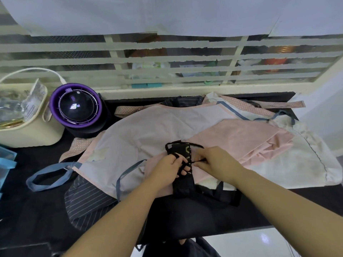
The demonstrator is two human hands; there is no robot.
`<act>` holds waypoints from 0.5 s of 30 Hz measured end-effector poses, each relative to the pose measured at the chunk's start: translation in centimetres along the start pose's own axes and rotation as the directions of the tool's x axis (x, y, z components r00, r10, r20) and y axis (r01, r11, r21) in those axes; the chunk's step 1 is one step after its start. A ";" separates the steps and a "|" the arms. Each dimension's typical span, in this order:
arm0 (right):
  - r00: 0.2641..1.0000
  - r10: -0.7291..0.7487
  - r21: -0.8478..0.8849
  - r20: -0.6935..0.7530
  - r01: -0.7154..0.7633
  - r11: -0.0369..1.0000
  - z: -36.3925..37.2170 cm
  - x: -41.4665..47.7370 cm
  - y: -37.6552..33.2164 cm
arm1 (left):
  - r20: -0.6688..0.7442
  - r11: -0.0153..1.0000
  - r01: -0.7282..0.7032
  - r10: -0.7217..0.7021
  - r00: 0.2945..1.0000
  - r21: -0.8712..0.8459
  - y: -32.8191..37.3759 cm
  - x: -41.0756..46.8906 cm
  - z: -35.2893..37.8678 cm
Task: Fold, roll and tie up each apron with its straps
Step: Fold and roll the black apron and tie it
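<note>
A black apron (182,184) lies rolled into a narrow bundle on top of a heap of aprons in the middle of the dark counter. A thin black strap (169,145) loops round the bundle's far end. My left hand (169,168) lies on the roll with the strap wound over its fingers. My right hand (213,161) pinches the strap's other part just right of the roll. Under them spread a pale pink apron (141,130) with blue straps (48,175) and a pink folded one (241,138).
A dark pinstriped apron (87,201) and a white apron (297,164) lie in the heap. At the back left stand a purple-rimmed round appliance (77,106) and a cream basket (26,127). A barred window runs behind the counter (33,219); white floor (259,242) shows at lower right.
</note>
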State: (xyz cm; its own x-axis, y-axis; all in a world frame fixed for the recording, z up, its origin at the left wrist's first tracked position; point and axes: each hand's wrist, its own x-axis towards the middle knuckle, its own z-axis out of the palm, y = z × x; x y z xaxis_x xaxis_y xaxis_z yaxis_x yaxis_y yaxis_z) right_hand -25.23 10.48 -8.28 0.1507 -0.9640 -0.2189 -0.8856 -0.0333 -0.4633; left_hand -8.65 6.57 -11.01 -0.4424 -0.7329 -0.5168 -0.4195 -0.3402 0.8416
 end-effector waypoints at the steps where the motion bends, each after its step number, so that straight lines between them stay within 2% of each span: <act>1: 0.999 -0.019 -0.005 -0.034 0.019 1.000 0.2 -0.4 0.1 | 0.006 1.000 0.023 -0.023 1.000 -0.010 0.1 0.1 -0.1; 6: 0.990 -0.137 -0.021 -0.023 0.137 0.990 2.9 -2.4 -0.1 | 0.016 0.996 0.089 -0.088 0.996 -0.024 0.6 0.2 -0.2; 9: 0.978 -0.183 -0.134 -0.095 0.170 0.976 4.4 -2.4 -0.7 | 0.032 0.981 0.141 -0.138 0.990 -0.132 0.5 0.2 0.1; 12: 0.957 -0.281 -0.246 -0.069 0.257 0.935 5.3 -2.2 -0.6 | 0.057 0.942 0.197 -0.188 0.980 -0.271 0.6 0.0 0.4; 14: 0.969 -0.245 -0.208 -0.027 0.234 0.950 4.7 -2.4 -0.3 | 0.079 0.921 0.217 -0.203 0.976 -0.325 0.8 -0.1 0.4; 15: 0.982 -0.177 -0.163 -0.061 0.165 0.973 4.0 -2.4 -0.1 | 0.092 0.912 0.228 -0.210 0.973 -0.340 1.0 -0.1 0.3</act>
State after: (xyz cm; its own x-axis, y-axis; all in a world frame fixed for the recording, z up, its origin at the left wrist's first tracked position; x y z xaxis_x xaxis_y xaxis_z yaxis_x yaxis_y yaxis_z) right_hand -23.73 13.89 -11.12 0.2777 -0.9573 -0.0805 -0.9083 -0.2343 -0.3466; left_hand -9.22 6.48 -10.17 -0.4153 -0.5882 -0.6939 -0.2141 -0.6782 0.7030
